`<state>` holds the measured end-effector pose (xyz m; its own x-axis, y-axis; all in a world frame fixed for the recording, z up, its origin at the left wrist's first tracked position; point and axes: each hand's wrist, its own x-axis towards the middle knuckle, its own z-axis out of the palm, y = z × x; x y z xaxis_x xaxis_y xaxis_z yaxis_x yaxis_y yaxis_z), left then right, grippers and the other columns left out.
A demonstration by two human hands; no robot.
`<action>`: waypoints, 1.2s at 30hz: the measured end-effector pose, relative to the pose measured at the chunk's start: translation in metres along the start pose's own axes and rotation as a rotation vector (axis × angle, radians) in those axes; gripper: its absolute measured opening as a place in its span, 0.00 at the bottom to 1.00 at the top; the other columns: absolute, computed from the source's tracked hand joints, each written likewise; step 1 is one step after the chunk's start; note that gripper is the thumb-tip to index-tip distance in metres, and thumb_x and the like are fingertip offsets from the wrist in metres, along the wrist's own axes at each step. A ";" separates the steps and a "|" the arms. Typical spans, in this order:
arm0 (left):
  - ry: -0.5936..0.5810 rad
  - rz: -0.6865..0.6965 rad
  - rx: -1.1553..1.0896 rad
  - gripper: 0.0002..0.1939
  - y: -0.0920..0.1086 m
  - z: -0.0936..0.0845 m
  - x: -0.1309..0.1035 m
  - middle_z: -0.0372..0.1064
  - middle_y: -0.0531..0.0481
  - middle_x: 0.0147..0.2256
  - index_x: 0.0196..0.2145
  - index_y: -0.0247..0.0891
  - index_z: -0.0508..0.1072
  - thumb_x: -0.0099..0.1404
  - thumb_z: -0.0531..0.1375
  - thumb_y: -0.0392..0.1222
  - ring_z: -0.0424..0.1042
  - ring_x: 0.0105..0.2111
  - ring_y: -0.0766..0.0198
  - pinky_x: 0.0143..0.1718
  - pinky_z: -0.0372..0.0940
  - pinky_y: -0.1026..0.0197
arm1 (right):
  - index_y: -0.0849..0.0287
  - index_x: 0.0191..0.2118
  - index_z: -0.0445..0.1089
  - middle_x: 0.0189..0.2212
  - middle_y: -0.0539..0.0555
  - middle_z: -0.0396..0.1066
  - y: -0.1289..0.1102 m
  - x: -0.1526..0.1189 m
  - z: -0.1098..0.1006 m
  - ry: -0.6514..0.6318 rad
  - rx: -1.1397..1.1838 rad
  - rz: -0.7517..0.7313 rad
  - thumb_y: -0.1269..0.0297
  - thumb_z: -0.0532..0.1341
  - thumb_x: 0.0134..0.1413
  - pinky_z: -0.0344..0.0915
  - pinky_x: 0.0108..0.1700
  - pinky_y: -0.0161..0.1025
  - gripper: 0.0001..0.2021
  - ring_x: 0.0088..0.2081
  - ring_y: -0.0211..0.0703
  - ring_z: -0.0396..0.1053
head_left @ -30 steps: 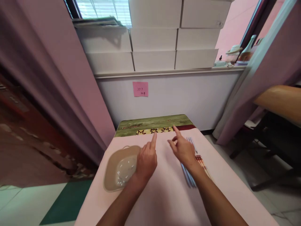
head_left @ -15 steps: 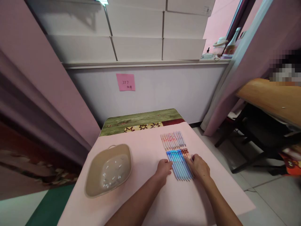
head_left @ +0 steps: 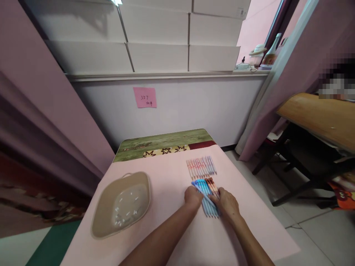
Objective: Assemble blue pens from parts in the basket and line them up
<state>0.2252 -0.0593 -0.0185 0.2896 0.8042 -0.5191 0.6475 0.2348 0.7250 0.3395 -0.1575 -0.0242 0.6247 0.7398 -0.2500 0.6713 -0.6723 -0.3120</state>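
Observation:
Side by side on the pink-covered table lies a row of light blue pens [head_left: 209,210], their tips toward me. A darker blue pen [head_left: 203,191], possibly more than one, slants across the top of them. My left hand [head_left: 193,196] is closed at the left side of the row, with its fingers curled at the slanted pen. From the right, my right hand [head_left: 227,205] has thumb and fingers closed at that pen's lower end. Brown-topped pens [head_left: 212,186] lie against the right hand's fingertips. Just beyond is a second row of pale pens with red and lilac patterns [head_left: 200,167].
To the left stands a beige basket [head_left: 96,218] with small white pieces [head_left: 126,212] inside. A pink note [head_left: 145,97] is stuck to the wall behind the table [head_left: 172,236]. At the right are a wooden desk [head_left: 318,114] and a dark chair [head_left: 299,147].
The darker blue pens, which lay straight in the row, now slant across it. Both hands have closed in, the right one moving left. The brown-topped pens sit beside the light blue ones.

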 end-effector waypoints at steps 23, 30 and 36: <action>0.043 -0.075 -0.243 0.06 -0.010 0.015 -0.006 0.75 0.43 0.25 0.25 0.35 0.75 0.46 0.61 0.31 0.76 0.29 0.51 0.27 0.66 0.59 | 0.57 0.35 0.69 0.33 0.57 0.75 -0.021 -0.019 0.020 0.014 0.125 -0.063 0.49 0.53 0.56 0.54 0.31 0.35 0.16 0.36 0.48 0.72; 0.001 -0.071 -0.446 0.06 -0.015 0.020 -0.016 0.74 0.45 0.23 0.28 0.35 0.75 0.48 0.62 0.34 0.75 0.28 0.53 0.28 0.66 0.58 | 0.56 0.33 0.67 0.30 0.55 0.74 -0.022 -0.021 0.019 -0.012 0.208 -0.040 0.51 0.55 0.54 0.54 0.30 0.34 0.14 0.34 0.46 0.72; -0.030 -0.065 -0.634 0.09 -0.011 0.024 -0.030 0.75 0.46 0.25 0.32 0.36 0.75 0.51 0.62 0.41 0.75 0.29 0.55 0.31 0.67 0.58 | 0.58 0.39 0.60 0.33 0.56 0.73 -0.028 -0.033 0.028 -0.042 0.348 -0.065 0.57 0.51 0.58 0.58 0.30 0.33 0.10 0.33 0.45 0.71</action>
<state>0.2258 -0.0987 -0.0219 0.2898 0.7640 -0.5765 0.1241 0.5673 0.8141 0.2889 -0.1625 -0.0333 0.5631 0.7860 -0.2550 0.5285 -0.5798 -0.6201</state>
